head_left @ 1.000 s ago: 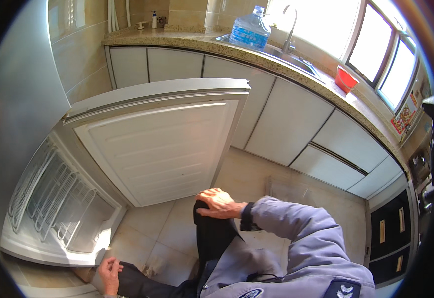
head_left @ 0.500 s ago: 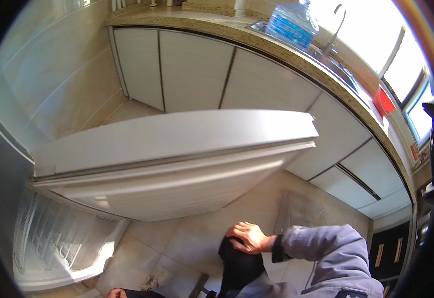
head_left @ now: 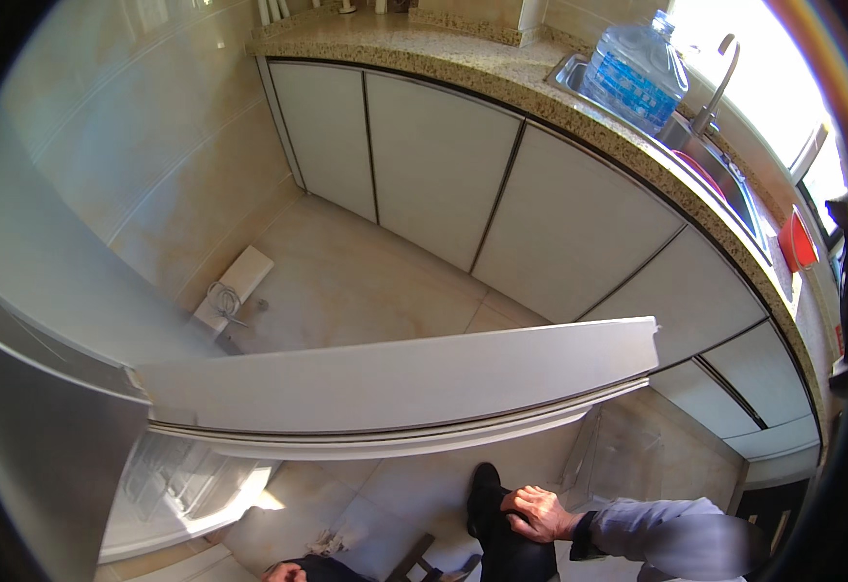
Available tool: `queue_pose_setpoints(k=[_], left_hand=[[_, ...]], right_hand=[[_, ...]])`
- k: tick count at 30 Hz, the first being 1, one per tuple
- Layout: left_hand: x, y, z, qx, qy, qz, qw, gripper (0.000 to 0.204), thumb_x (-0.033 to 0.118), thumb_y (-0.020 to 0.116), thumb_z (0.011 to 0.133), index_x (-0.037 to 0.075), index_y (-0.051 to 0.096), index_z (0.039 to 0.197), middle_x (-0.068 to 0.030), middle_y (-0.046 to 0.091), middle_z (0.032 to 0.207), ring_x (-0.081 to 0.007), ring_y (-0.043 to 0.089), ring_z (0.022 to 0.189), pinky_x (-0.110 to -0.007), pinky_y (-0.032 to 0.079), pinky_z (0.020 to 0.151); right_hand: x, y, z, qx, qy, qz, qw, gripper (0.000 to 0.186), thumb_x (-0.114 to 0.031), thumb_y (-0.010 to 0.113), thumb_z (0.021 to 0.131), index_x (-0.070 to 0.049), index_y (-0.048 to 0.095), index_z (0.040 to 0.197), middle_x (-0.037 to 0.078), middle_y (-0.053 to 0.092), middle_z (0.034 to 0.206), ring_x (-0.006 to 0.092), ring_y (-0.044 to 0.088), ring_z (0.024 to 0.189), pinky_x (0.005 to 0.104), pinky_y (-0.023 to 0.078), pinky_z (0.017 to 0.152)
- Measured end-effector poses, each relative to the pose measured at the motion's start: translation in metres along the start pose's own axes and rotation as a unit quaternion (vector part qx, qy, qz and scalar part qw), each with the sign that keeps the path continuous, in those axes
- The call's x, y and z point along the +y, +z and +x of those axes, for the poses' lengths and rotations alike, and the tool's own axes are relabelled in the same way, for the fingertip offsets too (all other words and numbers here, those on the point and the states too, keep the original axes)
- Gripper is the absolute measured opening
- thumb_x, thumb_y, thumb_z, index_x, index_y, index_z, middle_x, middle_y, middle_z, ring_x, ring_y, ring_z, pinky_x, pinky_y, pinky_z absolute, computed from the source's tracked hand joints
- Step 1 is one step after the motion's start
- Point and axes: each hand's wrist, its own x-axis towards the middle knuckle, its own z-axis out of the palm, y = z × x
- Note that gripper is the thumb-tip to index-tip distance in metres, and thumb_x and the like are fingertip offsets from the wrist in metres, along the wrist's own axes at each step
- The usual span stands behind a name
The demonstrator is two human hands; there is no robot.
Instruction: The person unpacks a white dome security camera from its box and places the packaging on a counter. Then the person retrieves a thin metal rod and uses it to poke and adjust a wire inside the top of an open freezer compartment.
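My right hand (head_left: 537,513) is curled over my right knee in dark trousers (head_left: 519,555), above a black shoe (head_left: 484,485). My left hand (head_left: 284,572) shows only partly at the bottom edge, beside my dark left leg; its grip is unclear. In front of me the lower fridge door (head_left: 397,373) stands open, seen from above along its white top edge. The freezer compartment (head_left: 183,482), with wire racks, is half hidden below it at the left.
A white object (head_left: 240,280) with a coiled cord lies behind the door. Cabinets (head_left: 443,179) run beneath a counter holding a water jug (head_left: 632,78), sink (head_left: 695,141) and red bucket (head_left: 798,238). Rags (head_left: 328,543) and a dark low frame (head_left: 414,560) are near my legs.
The view has swung upward, bringing the floor behind the fridge door into sight. The door now appears nearly edge-on. Both hands sit lower in the picture; my right stays on the knee.
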Motion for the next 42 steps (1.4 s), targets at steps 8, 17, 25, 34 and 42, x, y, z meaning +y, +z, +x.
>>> queue_pose_setpoints(k=[8,17,25,34,42], left_hand=[[0.03,-0.009,-0.01,-0.354,-0.215,-0.201,0.888,0.035,0.017,0.072,0.096,-0.002,0.062,0.124,-0.013,0.073,0.108,-0.0179,0.072,0.097,-0.03,0.058,0.084],[0.221,-0.117,-0.014,-0.186,-0.265,-0.355,0.877,0.045,0.017,0.068,0.097,0.01,0.053,0.139,-0.0117,0.069,0.119,-0.0266,0.067,0.106,-0.042,0.056,0.093],[0.306,-0.189,0.039,-0.244,-0.189,-0.177,0.935,0.053,0.015,0.064,0.1,0.013,0.042,0.149,-0.0138,0.061,0.133,-0.0317,0.061,0.119,-0.052,0.053,0.098],[0.402,-0.198,0.145,-0.338,-0.238,-0.181,0.892,0.054,0.019,0.06,0.103,0.009,0.04,0.152,-0.0184,0.055,0.145,-0.0332,0.054,0.134,-0.046,0.047,0.11],[0.442,-0.173,0.169,-0.482,-0.168,-0.183,0.84,0.04,0.021,0.069,0.098,0.005,0.056,0.132,-0.0164,0.069,0.119,-0.0286,0.07,0.102,-0.039,0.059,0.086]], right_hand=[[-0.031,-0.006,-0.029,-0.164,0.196,-0.011,0.967,0.042,-0.04,0.05,0.101,-0.015,0.061,0.133,0.014,0.066,0.117,0.0358,0.062,0.115,0.0488,0.052,0.098],[-0.047,-0.046,-0.056,-0.174,0.278,0.039,0.944,0.043,-0.04,0.056,0.096,-0.011,0.056,0.127,0.017,0.061,0.136,0.0379,0.061,0.122,0.0515,0.055,0.093],[-0.023,-0.144,-0.117,-0.071,0.412,0.241,0.876,0.054,-0.035,0.058,0.09,-0.013,0.054,0.139,0.023,0.069,0.122,0.0428,0.065,0.115,0.0521,0.052,0.094],[-0.078,-0.14,-0.261,0.063,0.617,0.217,0.754,0.044,-0.031,0.061,0.084,-0.016,0.068,0.125,0.016,0.07,0.124,0.0381,0.065,0.118,0.0521,0.054,0.097],[-0.237,0.016,-0.291,0.112,0.615,0.39,0.676,0.048,-0.041,0.063,0.091,-0.012,0.064,0.129,0.017,0.07,0.123,0.0357,0.065,0.117,0.0484,0.051,0.096]])
